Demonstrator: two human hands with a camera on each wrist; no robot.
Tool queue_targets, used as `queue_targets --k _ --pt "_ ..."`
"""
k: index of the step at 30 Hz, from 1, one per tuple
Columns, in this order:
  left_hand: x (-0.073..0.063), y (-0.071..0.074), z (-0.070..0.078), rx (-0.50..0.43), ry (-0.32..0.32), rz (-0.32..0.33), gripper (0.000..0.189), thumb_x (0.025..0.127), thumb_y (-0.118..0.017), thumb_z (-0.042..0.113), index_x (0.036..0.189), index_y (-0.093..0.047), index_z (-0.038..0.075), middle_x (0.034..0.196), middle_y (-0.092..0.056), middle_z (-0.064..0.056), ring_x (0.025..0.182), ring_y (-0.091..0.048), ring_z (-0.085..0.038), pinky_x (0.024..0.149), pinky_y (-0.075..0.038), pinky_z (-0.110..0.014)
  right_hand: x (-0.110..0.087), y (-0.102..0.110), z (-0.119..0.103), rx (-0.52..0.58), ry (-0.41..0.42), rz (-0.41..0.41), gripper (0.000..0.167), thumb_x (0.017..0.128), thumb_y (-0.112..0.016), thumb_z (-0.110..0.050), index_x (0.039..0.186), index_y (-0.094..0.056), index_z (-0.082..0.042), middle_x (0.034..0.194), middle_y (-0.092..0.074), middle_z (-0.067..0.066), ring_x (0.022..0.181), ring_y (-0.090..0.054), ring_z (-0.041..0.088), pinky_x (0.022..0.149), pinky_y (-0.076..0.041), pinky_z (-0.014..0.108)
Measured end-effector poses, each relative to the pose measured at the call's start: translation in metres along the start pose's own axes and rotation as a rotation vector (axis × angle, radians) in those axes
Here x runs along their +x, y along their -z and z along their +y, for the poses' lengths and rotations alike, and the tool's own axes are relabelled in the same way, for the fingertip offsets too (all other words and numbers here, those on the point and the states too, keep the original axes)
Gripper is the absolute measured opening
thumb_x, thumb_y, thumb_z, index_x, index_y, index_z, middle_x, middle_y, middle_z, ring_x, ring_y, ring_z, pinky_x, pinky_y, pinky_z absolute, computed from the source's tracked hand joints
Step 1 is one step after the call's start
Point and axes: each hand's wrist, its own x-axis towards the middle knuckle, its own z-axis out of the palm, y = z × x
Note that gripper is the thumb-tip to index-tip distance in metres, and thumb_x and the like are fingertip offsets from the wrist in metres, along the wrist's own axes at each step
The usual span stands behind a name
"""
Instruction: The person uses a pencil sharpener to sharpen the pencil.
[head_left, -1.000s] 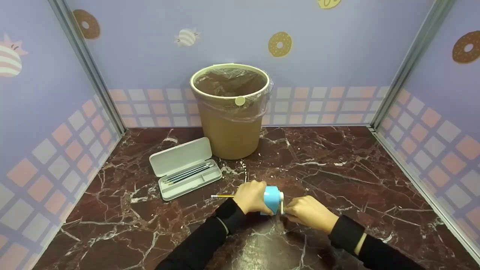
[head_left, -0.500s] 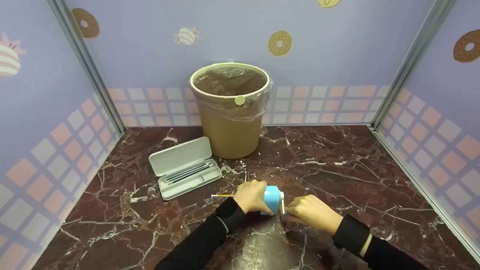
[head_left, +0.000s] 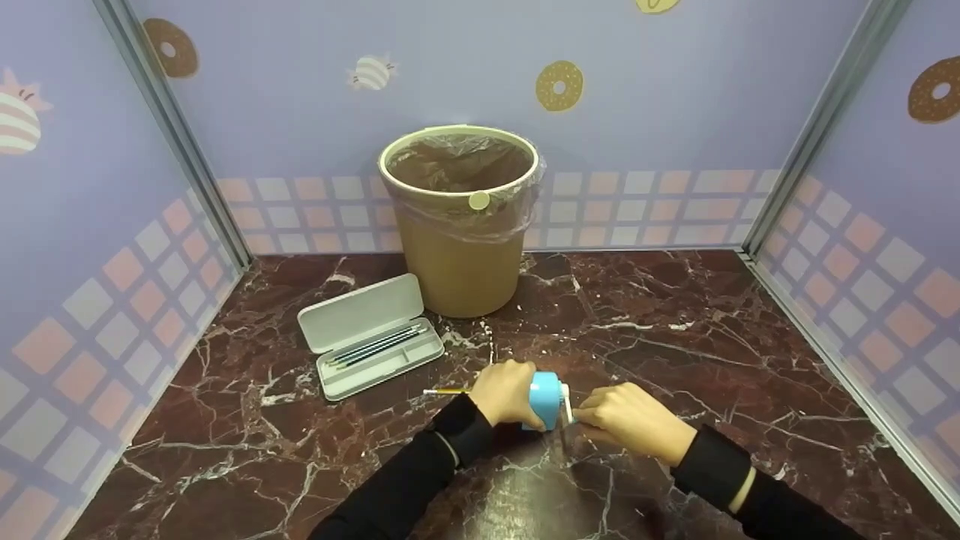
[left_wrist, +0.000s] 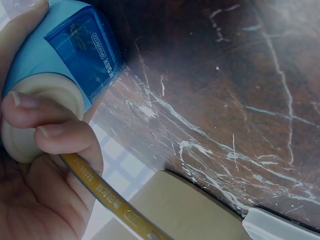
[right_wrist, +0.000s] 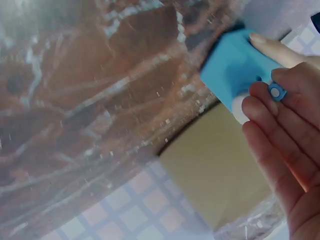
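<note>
My left hand [head_left: 505,394] grips a light-blue crank pencil sharpener [head_left: 544,401] on the marble table, fingers wrapped over its body. A yellow pencil [left_wrist: 107,197] points into the cream front of the sharpener, its other end sticking out leftward in the head view. In the left wrist view, two fingertips lie over that cream front, by the pencil. A see-through blue drawer [left_wrist: 85,50] shows dark bits inside. On the opposite side, my right hand [head_left: 636,420] pinches the blue knob [right_wrist: 276,91] of the white crank [head_left: 568,409] between thumb and fingers.
An open white pencil case [head_left: 382,375] holding several dark striped pencils [head_left: 375,347] lies left of the hands. Behind stands a tan bin [head_left: 465,270] with a clear liner. Pale crumbs [head_left: 487,330] dot the tabletop in front of it. Patterned walls enclose the table.
The crank has swung slightly, its lower end shifting right, and my right hand has moved a little right with it. My left hand, sharpener and pencil stay nearly in place.
</note>
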Motion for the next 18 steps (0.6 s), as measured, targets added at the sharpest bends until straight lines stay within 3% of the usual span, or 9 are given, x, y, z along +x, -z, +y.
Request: queue_targets --k 10,18 --pt "-0.0005 0.0019 0.0008 -0.006 0.007 -0.034 0.063 0.057 -0.096 0.046 0.102 -0.069 0.011 0.093 -0.075 -0.004 0.081 -0.071 -0.021 0.069 -0.058 -0.037 0.0023 0.0001 0.0022 -0.008 -0.003 0.053 0.009 0.081 -0.083 -0.019 0.086 -0.076 -0.017 0.077 -0.076 -0.009 0.065 -0.063 0.007 0.055 -0.048 0.021" --pt "0.0009 0.0024 0.0004 -0.007 0.0 -0.042 0.065 0.057 -0.096 0.047 0.105 -0.07 0.012 0.095 -0.075 -0.004 0.083 -0.071 -0.02 0.07 -0.058 -0.036 0.0037 0.0038 0.0062 0.008 -0.013 0.096 0.014 0.078 -0.085 -0.019 0.081 -0.072 -0.017 0.072 -0.071 -0.01 0.06 -0.058 0.005 0.051 -0.042 0.017"
